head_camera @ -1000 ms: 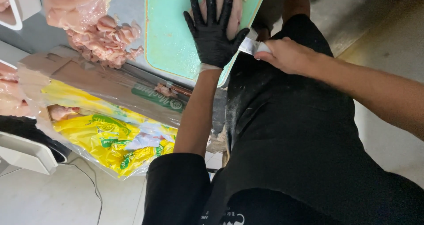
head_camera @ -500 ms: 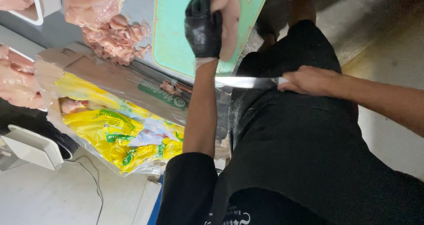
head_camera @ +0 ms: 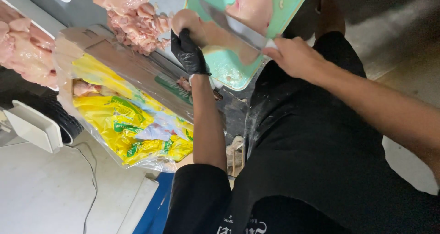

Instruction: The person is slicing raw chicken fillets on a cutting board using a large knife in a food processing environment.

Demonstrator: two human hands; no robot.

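Here, chicken piece (head_camera: 206, 32) under gloved left hand (head_camera: 187, 50) fingers — knife (head_camera: 233, 25) seemingly atop.

A brown cardboard box (head_camera: 133, 64) stands open left of the person, against the edge of the surface. Its side carries a green label strip (head_camera: 176, 89). Inside it lies a clear plastic bag (head_camera: 114, 137), and under this are yellow packages (head_camera: 137, 128) with green and white prints, crumpled.

Pale floor (head_camera: 41, 192), grey counter (head_camera: 82, 13)
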